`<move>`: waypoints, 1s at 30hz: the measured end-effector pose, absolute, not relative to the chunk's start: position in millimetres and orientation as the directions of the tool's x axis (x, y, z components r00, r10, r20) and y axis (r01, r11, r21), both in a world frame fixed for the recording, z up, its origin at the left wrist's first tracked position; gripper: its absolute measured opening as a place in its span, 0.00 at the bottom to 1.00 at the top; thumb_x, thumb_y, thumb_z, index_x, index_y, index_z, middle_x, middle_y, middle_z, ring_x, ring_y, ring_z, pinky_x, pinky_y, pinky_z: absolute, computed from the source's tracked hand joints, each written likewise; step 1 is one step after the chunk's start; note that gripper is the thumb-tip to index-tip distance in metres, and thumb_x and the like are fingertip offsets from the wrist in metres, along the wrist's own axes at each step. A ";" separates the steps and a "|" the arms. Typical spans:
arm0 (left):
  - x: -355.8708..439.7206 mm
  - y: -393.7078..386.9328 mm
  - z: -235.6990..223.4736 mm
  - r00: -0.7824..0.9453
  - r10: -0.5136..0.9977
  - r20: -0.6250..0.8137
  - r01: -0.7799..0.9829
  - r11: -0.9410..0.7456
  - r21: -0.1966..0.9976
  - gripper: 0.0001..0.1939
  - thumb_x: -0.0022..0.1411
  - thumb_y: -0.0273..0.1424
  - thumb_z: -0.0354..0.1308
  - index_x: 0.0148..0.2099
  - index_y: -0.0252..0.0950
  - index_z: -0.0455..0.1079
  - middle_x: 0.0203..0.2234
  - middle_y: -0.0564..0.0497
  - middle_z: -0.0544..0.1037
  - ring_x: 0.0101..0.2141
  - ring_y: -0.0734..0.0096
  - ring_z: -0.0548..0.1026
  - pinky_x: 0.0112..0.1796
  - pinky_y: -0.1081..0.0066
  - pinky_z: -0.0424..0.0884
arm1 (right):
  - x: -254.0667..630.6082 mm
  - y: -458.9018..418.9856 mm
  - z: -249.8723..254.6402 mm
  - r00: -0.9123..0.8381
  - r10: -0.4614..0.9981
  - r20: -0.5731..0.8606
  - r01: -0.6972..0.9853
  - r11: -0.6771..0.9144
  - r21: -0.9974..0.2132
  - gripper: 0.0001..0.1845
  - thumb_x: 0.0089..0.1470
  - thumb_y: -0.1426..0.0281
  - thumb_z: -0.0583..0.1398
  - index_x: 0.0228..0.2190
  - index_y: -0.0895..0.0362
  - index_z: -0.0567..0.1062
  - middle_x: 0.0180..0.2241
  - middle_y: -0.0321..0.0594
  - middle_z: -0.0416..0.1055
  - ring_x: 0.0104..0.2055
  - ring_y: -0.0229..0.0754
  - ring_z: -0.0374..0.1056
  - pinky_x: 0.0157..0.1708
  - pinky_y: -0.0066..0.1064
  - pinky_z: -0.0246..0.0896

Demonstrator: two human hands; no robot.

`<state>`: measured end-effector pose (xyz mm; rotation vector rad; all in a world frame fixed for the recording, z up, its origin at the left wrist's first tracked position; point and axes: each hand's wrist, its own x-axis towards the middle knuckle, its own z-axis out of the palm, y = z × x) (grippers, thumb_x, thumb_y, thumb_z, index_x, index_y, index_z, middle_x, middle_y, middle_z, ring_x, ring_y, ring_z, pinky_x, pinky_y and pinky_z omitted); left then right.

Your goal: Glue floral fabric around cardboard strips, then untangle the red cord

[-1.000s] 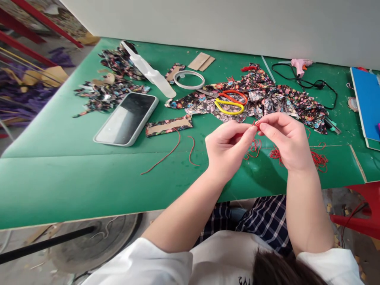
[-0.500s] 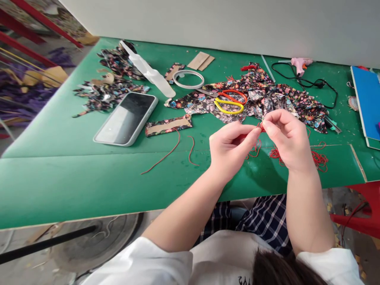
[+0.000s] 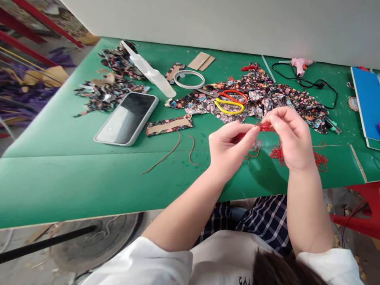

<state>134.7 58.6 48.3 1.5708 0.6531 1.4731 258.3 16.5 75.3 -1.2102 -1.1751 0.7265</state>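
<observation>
Between my two hands is a small bundle of red cord (image 3: 265, 126). My left hand (image 3: 230, 148) pinches one side of it between thumb and forefinger. On the other side my right hand (image 3: 292, 136) is closed round the strands, its thumb and fingertips bent together. Loose red cord lies in a tangle (image 3: 320, 161) on the green table below my right hand, and more strands hang or lie under the bundle. Behind my hands spreads black floral fabric (image 3: 297, 101), with scissors (image 3: 231, 102) with one red and one yellow handle on it.
A phone (image 3: 127, 118) lies at the left near a fabric-edged cardboard strip (image 3: 169, 126). A white tape roll (image 3: 189, 79), floral scraps (image 3: 103, 93), a pink glue gun (image 3: 300, 65) with its cable and a blue folder (image 3: 366, 103) surround the fabric on the green table (image 3: 89, 182).
My right hand has shifted slightly to the right, away from the left fingertips. More of the red cord bundle now shows between them. The left hand stays almost still.
</observation>
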 end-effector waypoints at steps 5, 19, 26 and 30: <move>135.3 58.7 47.2 0.167 0.851 0.498 -0.187 -0.469 0.863 0.08 0.56 0.33 0.62 0.26 0.38 0.76 0.15 0.56 0.70 0.18 0.81 0.62 0.20 0.77 0.58 | 262.8 14.7 77.7 0.320 0.895 0.312 0.175 0.268 -0.948 0.10 0.55 0.59 0.57 0.32 0.50 0.74 0.32 0.32 0.74 0.35 0.32 0.70 0.36 0.27 0.67; 134.8 60.2 43.5 0.171 0.868 0.467 -0.201 -0.433 0.879 0.09 0.55 0.36 0.63 0.27 0.38 0.77 0.16 0.56 0.71 0.18 0.80 0.63 0.20 0.76 0.59 | 265.0 11.4 79.8 0.228 0.923 0.311 0.245 0.254 -0.936 0.04 0.51 0.67 0.61 0.29 0.53 0.76 0.30 0.31 0.75 0.34 0.32 0.71 0.37 0.28 0.68; 134.8 60.5 43.3 0.177 0.865 0.470 -0.206 -0.435 0.877 0.08 0.55 0.36 0.63 0.27 0.39 0.77 0.16 0.56 0.70 0.18 0.81 0.62 0.20 0.76 0.58 | 263.4 12.1 79.4 0.218 0.922 0.319 0.253 0.263 -0.931 0.03 0.51 0.67 0.61 0.28 0.53 0.75 0.30 0.31 0.75 0.34 0.33 0.71 0.37 0.28 0.68; 134.8 60.3 44.2 0.180 0.855 0.487 -0.214 -0.449 0.868 0.07 0.56 0.34 0.63 0.27 0.38 0.77 0.15 0.57 0.69 0.18 0.81 0.61 0.20 0.77 0.57 | 261.9 13.1 78.9 0.221 0.907 0.358 0.275 0.295 -0.915 0.03 0.52 0.68 0.60 0.28 0.53 0.74 0.28 0.29 0.73 0.32 0.30 0.69 0.34 0.26 0.67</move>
